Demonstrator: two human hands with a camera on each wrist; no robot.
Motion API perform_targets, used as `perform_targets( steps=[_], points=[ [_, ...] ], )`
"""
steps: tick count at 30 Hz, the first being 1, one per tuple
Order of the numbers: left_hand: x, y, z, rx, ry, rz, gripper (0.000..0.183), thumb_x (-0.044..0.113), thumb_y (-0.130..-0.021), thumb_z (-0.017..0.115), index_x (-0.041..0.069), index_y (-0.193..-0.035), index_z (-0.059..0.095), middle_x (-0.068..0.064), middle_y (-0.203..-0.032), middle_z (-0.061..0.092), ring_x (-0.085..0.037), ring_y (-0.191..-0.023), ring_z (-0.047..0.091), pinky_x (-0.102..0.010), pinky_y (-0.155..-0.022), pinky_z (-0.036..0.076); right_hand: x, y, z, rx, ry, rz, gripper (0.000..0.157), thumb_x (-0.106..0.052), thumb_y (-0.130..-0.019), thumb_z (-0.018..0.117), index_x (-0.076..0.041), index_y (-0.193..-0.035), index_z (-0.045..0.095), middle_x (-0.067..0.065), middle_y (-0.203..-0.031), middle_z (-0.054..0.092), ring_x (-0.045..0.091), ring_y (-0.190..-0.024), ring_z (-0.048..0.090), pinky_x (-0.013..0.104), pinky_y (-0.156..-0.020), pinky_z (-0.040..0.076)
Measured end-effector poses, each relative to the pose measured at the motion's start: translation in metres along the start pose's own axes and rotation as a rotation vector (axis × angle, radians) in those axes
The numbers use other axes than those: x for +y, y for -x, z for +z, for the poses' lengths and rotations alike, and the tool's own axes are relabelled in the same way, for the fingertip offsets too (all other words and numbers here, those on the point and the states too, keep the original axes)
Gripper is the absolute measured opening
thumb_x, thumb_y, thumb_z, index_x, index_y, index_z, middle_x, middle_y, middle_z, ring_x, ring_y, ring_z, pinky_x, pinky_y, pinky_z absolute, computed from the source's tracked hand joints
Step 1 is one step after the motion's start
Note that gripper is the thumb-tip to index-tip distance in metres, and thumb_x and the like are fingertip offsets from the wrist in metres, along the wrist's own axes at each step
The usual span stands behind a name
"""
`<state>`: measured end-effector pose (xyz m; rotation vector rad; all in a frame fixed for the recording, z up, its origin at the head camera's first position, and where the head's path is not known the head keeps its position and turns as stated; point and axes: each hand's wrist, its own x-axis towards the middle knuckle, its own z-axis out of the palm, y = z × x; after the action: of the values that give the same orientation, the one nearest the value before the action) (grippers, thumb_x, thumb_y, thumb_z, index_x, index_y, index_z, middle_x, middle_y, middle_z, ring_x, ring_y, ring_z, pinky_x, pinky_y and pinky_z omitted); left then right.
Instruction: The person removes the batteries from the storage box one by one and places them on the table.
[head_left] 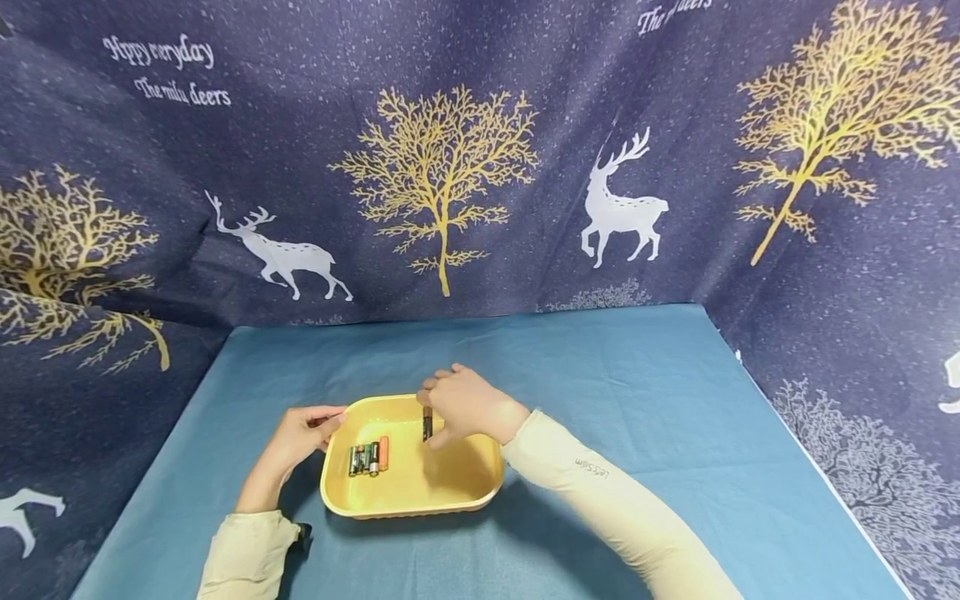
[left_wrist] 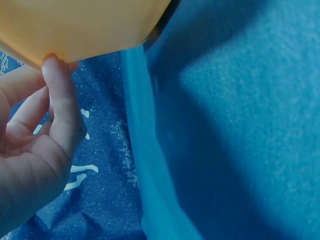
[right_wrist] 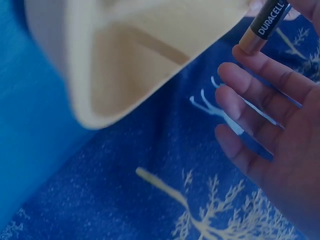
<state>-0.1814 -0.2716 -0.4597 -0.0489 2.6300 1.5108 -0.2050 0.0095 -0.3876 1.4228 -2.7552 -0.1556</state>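
A yellow plastic basin (head_left: 420, 492) stands on the cloth, its inside facing up. My left hand (head_left: 302, 437) pinches the basin's rim at its left corner, thumb and fingers on either side in the left wrist view. Over the basin's right half, my right hand (head_left: 471, 403) holds a black and copper Duracell battery (right_wrist: 265, 25) between thumb and index finger, the other fingers spread. Inside the basin, on the left, a row of several dark batteries (head_left: 364, 459) lies side by side with an orange battery (head_left: 385, 452) at its right end.
Blue cloth (head_left: 637, 400) covers the table around the basin. Behind and at both sides hangs a dark blue curtain (head_left: 510, 233) printed with white deer and golden trees. The right forearm's cream sleeve (head_left: 600, 492) crosses the front right of the table.
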Motion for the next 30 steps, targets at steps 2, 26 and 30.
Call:
perform_targets(
  steps=[2, 26, 30],
  points=[
    [0.001, -0.001, 0.0, 0.003, -0.002, -0.006, 0.034, 0.012, -0.096, 0.06, -0.009, -0.122, 0.061, -0.016, -0.091, 0.07, -0.021, -0.065, 0.066, -0.033, -0.059, 0.057, 0.006, 0.003, -0.001, -0.001, -0.014, 0.013, 0.051, -0.056, -0.075, 0.074, -0.019, -0.108, 0.067, -0.007, -0.098, 0.061, 0.014, -0.095, 0.055, 0.037, -0.089, 0.044],
    [0.0, 0.0, -0.002, -0.053, 0.037, -0.076, 0.041, 0.017, -0.096, 0.06, -0.011, -0.126, 0.057, -0.018, -0.101, 0.069, -0.018, -0.07, 0.066, -0.033, -0.064, 0.057, 0.052, 0.043, -0.001, 0.003, -0.14, 0.122, 0.039, -0.048, -0.077, 0.074, -0.021, -0.105, 0.067, -0.002, -0.105, 0.064, 0.021, -0.1, 0.055, 0.041, -0.087, 0.042],
    [0.0, -0.001, -0.006, -0.083, 0.078, -0.074, 0.041, 0.015, -0.096, 0.06, -0.014, -0.126, 0.055, -0.016, -0.099, 0.07, -0.017, -0.071, 0.065, -0.031, -0.064, 0.056, 0.058, 0.048, -0.003, -0.015, -0.143, 0.147, 0.038, -0.046, -0.078, 0.074, -0.021, -0.105, 0.067, -0.002, -0.105, 0.063, 0.023, -0.104, 0.056, 0.045, -0.094, 0.041]
  ],
)
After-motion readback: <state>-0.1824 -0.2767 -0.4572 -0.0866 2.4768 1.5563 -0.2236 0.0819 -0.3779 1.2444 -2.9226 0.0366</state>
